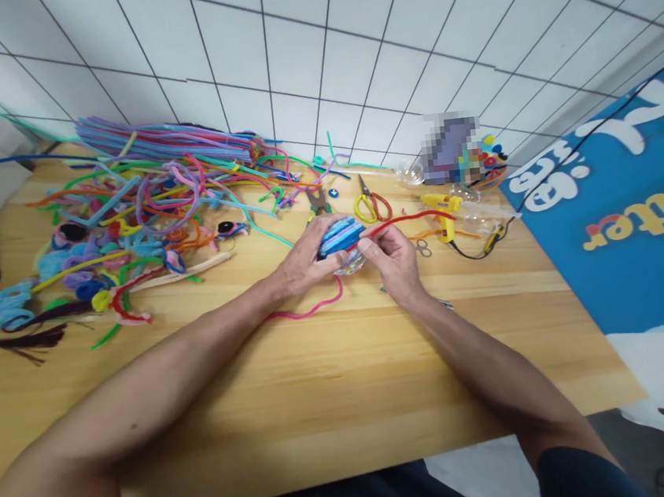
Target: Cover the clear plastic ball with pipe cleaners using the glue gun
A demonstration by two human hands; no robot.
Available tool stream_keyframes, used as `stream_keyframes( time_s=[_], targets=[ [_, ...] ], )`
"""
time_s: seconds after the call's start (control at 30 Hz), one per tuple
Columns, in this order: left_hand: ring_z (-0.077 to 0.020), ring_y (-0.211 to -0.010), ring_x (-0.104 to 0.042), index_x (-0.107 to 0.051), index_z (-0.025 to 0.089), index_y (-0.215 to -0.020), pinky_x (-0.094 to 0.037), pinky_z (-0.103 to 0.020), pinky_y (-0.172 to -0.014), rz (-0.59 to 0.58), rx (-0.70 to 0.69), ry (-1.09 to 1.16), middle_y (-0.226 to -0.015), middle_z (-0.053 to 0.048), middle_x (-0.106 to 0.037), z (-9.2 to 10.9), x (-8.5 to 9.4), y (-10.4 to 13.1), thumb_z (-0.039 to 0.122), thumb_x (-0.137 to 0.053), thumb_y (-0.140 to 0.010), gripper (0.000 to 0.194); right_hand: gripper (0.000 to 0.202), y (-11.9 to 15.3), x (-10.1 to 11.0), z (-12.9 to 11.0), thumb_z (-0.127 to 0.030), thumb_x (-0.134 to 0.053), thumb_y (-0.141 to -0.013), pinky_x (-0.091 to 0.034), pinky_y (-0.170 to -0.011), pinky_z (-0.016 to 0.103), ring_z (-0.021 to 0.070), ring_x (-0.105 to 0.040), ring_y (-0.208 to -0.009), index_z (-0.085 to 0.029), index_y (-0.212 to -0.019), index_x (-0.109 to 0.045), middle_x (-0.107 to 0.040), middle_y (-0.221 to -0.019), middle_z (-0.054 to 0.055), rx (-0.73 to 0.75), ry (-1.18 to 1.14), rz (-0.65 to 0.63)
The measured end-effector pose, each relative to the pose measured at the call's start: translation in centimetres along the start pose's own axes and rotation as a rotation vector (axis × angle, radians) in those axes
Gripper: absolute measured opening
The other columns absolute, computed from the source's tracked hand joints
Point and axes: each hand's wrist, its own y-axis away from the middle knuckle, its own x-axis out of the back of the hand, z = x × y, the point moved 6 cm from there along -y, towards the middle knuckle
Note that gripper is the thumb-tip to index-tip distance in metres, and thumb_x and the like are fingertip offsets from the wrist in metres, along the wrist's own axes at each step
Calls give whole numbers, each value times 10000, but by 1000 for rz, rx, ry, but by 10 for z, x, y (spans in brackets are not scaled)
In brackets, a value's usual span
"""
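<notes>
Near the middle of the table, my left hand [305, 261] is wrapped round a rounded ball [341, 235] covered with rows of blue and purple pipe cleaners. Its lower part looks clear and shiny, partly hidden by my fingers. My right hand [394, 264] pinches a red pipe cleaner [417, 217] against the ball's right side; the free end sticks out to the right. Below the ball, a pink pipe cleaner [309, 312] curls on the wood. Just beyond my hands lie pliers [317, 200] and scissors [372, 201] with yellow and red handles.
Loose pipe cleaners [148, 196] heap up at the left, with a thick bundle [169, 139] behind them against the tiled wall. A yellow glue gun [445, 217] with a black cord lies at the right, near clear plastic shells [410, 173]. A blue sign [632, 225] stands beyond the right edge.
</notes>
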Motion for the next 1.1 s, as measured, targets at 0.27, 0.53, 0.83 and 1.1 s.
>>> stream_keyframes(
  time_s=[0.27,0.53,0.83,1.1],
  targets=[
    [-339,-1432,-574,-530,231,-1552,-452,-514,-1266,7,-6,27,-1548,-144,-597,1,0,1,596,-647,-1028,649,346,1,0,-1,-556,-859,-827,-418,-600,283,133,-457,-633,-257,-894,-699,-542,-673,-58,23,67,9],
    [-346,-1459,-548,-516,216,-1562,-415,-527,-1292,-16,19,52,-1550,-155,-589,6,2,1,614,-549,-1083,623,350,1,1,3,-555,-859,-818,-421,-606,281,129,-459,-629,-253,-893,-698,-535,-668,-63,25,81,46],
    [-332,-1359,-613,-559,234,-1483,-492,-507,-1219,42,86,37,-1475,-128,-637,3,2,-2,612,-704,-967,656,402,2,0,1,-611,-864,-817,-461,-615,287,139,-498,-644,-259,-903,-690,-580,-689,-51,10,76,39],
    [-352,-1478,-536,-508,226,-1559,-423,-529,-1302,46,68,-4,-1583,-155,-565,1,3,-1,600,-705,-968,727,406,-3,2,1,-638,-832,-832,-532,-680,309,166,-574,-720,-264,-905,-689,-611,-731,-31,9,74,41]
  ],
)
